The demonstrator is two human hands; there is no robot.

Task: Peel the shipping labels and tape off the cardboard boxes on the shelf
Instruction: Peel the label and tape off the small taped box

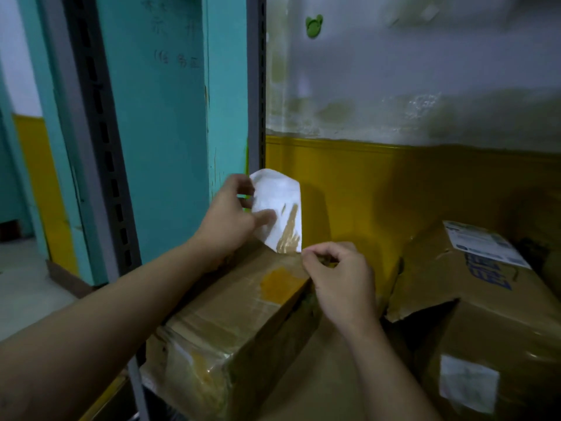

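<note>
Pinching the left edge of a white shipping label (277,205) between thumb and curled fingers, the left hand (232,218) holds the sheet upright above the box, sticky side toward us, with brown scraps of cardboard fibre stuck across its lower part. The right hand (341,279) has its fingers tucked in tight, thumb and forefinger nipped together at the label's bottom corner, just where that corner meets the far top edge of the cardboard box (239,317). Whether a strip of tape is caught in that pinch too, I cannot tell.

The box lies on the shelf under both hands, wrapped in glossy clear tape, with a torn, darker orange patch (280,282) on its top face close to the right hand. Both forearms reach over it from the near side and hide part of its top.

Just to the right sits a second box (455,268), dented and tilted, carrying a printed label (482,243) on its upper face. Below it, another carton (516,344) shows a small white sticker (469,387) on its front.

Behind the hands a grey slotted shelf upright (256,86) rises, with a teal pillar (170,117) to its left. The wall (409,86) is whitish and stained above, mustard yellow below, and a green hook (314,25) is stuck high on it.
</note>
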